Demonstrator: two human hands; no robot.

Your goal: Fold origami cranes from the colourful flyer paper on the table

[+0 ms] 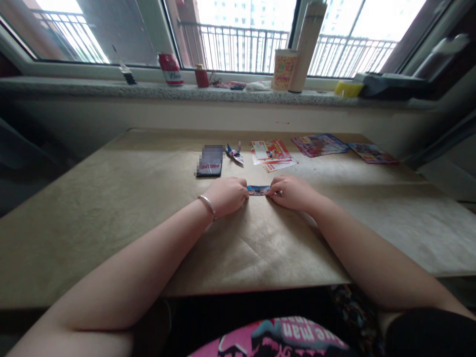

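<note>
A narrow strip of folded printed paper (258, 190) with blue and brown colours lies low over the table between my two hands. My left hand (229, 196), with a silver bangle at the wrist, pinches its left end. At the right end, the fingers of my right hand (292, 192) are closed on it. Both ends of the strip are hidden under the fingers. Just beyond my hands sit a phone (210, 161), its screen blurred, and a folded paper figure (235, 153) with pointed tips.
Red and white printed sheets (274, 152) lie past my right hand. Farther right are stacked colourful papers (320, 145) and another printed stack (374, 153). On the windowsill (141, 89) stand a red can (170, 69), a patterned paper cup (284, 69) and a tall tube (307, 47).
</note>
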